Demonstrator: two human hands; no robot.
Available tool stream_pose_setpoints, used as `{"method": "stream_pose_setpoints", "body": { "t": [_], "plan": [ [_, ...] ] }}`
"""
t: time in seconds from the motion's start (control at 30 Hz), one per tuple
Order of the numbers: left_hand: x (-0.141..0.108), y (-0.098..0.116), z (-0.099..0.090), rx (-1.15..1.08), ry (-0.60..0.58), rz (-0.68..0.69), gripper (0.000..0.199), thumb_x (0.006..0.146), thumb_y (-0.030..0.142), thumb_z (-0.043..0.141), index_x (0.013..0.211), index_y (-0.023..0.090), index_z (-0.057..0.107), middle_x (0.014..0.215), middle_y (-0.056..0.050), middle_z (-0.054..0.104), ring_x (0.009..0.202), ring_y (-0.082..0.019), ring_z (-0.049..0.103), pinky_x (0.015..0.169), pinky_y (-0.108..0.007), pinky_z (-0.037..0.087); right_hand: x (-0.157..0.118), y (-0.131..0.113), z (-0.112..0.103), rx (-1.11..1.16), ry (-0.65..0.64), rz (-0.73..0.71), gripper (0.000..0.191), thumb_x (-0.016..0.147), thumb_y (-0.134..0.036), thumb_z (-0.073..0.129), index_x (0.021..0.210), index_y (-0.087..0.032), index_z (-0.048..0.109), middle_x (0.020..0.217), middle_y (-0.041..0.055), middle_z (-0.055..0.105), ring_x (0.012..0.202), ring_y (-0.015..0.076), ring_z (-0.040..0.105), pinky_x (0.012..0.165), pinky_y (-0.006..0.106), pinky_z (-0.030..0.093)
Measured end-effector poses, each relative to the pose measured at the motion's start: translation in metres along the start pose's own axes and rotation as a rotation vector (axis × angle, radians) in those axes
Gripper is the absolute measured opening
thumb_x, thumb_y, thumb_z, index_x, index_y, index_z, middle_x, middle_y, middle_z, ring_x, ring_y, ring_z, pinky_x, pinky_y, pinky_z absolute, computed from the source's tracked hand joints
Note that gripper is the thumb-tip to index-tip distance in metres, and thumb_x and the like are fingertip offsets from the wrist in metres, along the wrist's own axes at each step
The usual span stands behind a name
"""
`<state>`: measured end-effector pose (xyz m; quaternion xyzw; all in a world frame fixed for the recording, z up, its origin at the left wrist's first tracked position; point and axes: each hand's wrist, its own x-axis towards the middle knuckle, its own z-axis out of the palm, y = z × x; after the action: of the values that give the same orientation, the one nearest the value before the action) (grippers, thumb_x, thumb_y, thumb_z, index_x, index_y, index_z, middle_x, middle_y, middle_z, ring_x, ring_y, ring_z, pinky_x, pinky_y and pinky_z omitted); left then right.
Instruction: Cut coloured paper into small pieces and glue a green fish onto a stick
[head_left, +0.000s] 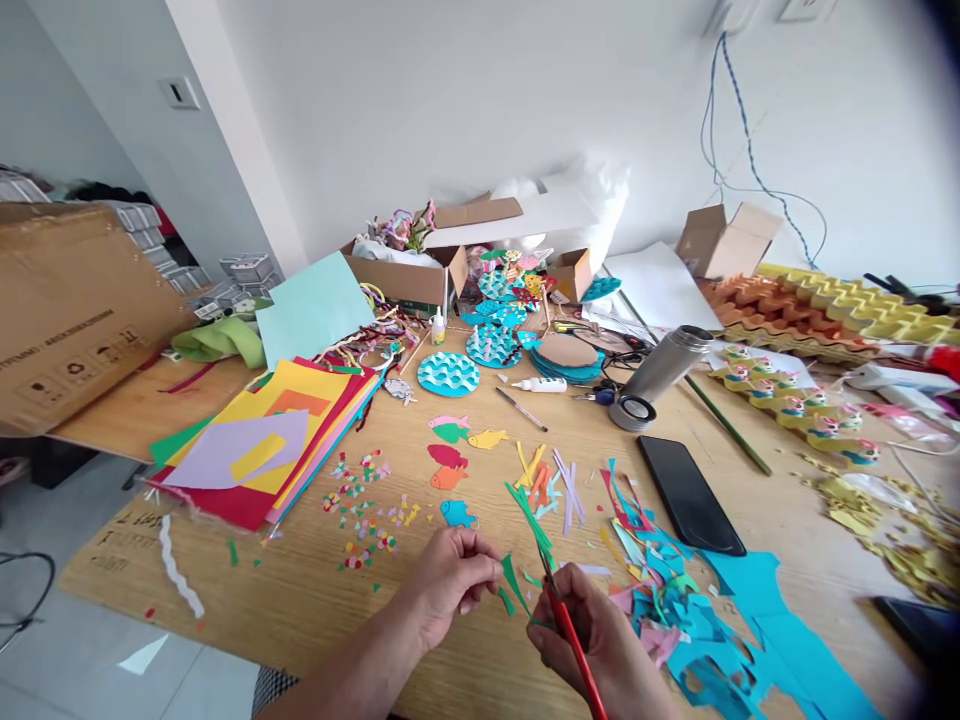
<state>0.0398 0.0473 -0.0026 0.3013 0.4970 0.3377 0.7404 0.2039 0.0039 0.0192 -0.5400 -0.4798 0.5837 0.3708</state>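
My left hand [459,572] is closed in a pinch just above the table; what its fingertips hold, if anything, is too small to tell. Beside those fingertips is a narrow green paper piece [514,580]. In my right hand [581,625] is a slim red-handled tool [570,632] with a narrow dark tip. That tip points at a bunch of green paper strips [531,520]. Yellow strips [531,465] and lilac strips [568,490] lie behind them. Paper fish, including a blue fish [457,514] and an orange fish [448,477], line up beyond my left hand.
Blue paper scraps [772,620] spread at right, near a black phone [690,495]. A steel flask [667,365] stands behind it. Coloured paper sheets [262,440] are stacked at left. Confetti [364,510] is scattered mid-table. A glue bottle [544,384] and wavy blue disc [448,374] lie farther back.
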Motion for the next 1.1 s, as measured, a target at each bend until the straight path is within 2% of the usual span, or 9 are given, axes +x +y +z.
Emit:
{"method": "stream_pose_setpoints", "body": {
  "t": [0.17, 0.27, 0.43, 0.53, 0.6, 0.7, 0.77, 0.9, 1.1],
  "plan": [
    [-0.001, 0.005, -0.006, -0.075, 0.090, 0.046, 0.021, 0.054, 0.027, 0.069, 0.066, 0.015, 0.057, 0.050, 0.004, 0.055, 0.038, -0.004, 0.036, 0.033, -0.016, 0.019, 0.001, 0.015, -0.012, -0.193, 0.058, -0.052, 0.022, 0.066, -0.024, 0.063, 0.068, -0.022, 0.041, 0.057, -0.0065, 0.049, 0.050, 0.0096, 0.041, 0.047, 0.021, 0.031],
    [-0.002, 0.009, -0.011, -0.123, 0.096, 0.125, 0.025, 0.055, 0.030, 0.073, 0.065, 0.014, 0.057, 0.052, 0.002, 0.058, 0.038, -0.004, 0.037, 0.033, -0.016, 0.024, 0.004, 0.030, -0.031, -0.472, 0.149, -0.093, 0.021, 0.069, -0.032, 0.063, 0.068, -0.023, 0.043, 0.057, -0.0045, 0.051, 0.050, 0.0131, 0.045, 0.049, 0.024, 0.035],
    [-0.005, 0.009, -0.011, -0.200, 0.116, 0.163, 0.026, 0.056, 0.030, 0.076, 0.063, 0.014, 0.056, 0.053, 0.002, 0.058, 0.039, -0.004, 0.038, 0.033, -0.016, 0.026, 0.007, 0.041, -0.068, -0.872, 0.475, -0.197, 0.024, 0.073, -0.047, 0.056, 0.083, -0.025, 0.052, 0.082, 0.0064, 0.067, 0.070, 0.0259, 0.063, 0.058, 0.034, 0.044],
    [-0.007, 0.008, -0.006, -0.239, 0.132, 0.170, 0.026, 0.056, 0.030, 0.076, 0.064, 0.014, 0.057, 0.053, 0.002, 0.057, 0.039, -0.004, 0.039, 0.034, -0.016, 0.026, 0.004, 0.031, -0.064, -0.853, 0.597, -0.238, 0.035, 0.070, -0.052, 0.059, 0.091, -0.024, 0.055, 0.096, 0.0118, 0.067, 0.086, 0.0321, 0.064, 0.067, 0.040, 0.047],
    [-0.010, 0.008, -0.001, -0.246, 0.141, 0.174, 0.025, 0.056, 0.030, 0.076, 0.064, 0.014, 0.058, 0.053, 0.002, 0.057, 0.039, -0.004, 0.039, 0.034, -0.016, 0.026, 0.002, 0.020, -0.046, -0.654, 0.636, -0.191, 0.040, 0.069, -0.055, 0.062, 0.092, -0.024, 0.055, 0.094, 0.0107, 0.068, 0.080, 0.0289, 0.064, 0.066, 0.039, 0.048],
    [-0.015, 0.009, 0.005, -0.225, 0.149, 0.187, 0.023, 0.058, 0.030, 0.075, 0.063, 0.014, 0.059, 0.053, 0.002, 0.057, 0.039, -0.004, 0.039, 0.034, -0.016, 0.025, 0.005, 0.002, -0.009, -0.167, 0.405, -0.180, 0.039, 0.069, -0.054, 0.067, 0.085, -0.023, 0.052, 0.087, 0.0073, 0.067, 0.078, 0.0228, 0.063, 0.067, 0.033, 0.050],
    [-0.018, 0.010, 0.007, -0.214, 0.148, 0.203, 0.022, 0.060, 0.029, 0.073, 0.063, 0.014, 0.059, 0.053, 0.002, 0.056, 0.038, -0.004, 0.038, 0.035, -0.017, 0.025, 0.012, -0.006, 0.012, -0.031, 0.286, -0.158, 0.038, 0.067, -0.050, 0.072, 0.082, -0.022, 0.052, 0.077, 0.0041, 0.065, 0.072, 0.0199, 0.060, 0.063, 0.029, 0.048],
    [-0.026, 0.011, 0.001, -0.215, 0.147, 0.230, 0.020, 0.061, 0.029, 0.072, 0.063, 0.013, 0.059, 0.054, 0.002, 0.056, 0.037, -0.003, 0.036, 0.035, -0.018, 0.025, 0.028, -0.012, 0.032, 0.086, 0.204, -0.167, 0.036, 0.063, -0.042, 0.078, 0.074, -0.020, 0.051, 0.065, -0.0021, 0.057, 0.059, 0.0135, 0.051, 0.054, 0.024, 0.041],
    [-0.036, 0.017, -0.020, -0.147, 0.141, 0.232, 0.020, 0.062, 0.029, 0.071, 0.069, 0.013, 0.061, 0.059, 0.001, 0.058, 0.042, -0.005, 0.039, 0.036, -0.017, 0.027, 0.042, -0.015, 0.035, 0.094, 0.029, -0.141, 0.035, 0.063, -0.036, 0.078, 0.075, -0.019, 0.051, 0.066, -0.0025, 0.055, 0.057, 0.0119, 0.047, 0.053, 0.023, 0.037]
  ]
}}
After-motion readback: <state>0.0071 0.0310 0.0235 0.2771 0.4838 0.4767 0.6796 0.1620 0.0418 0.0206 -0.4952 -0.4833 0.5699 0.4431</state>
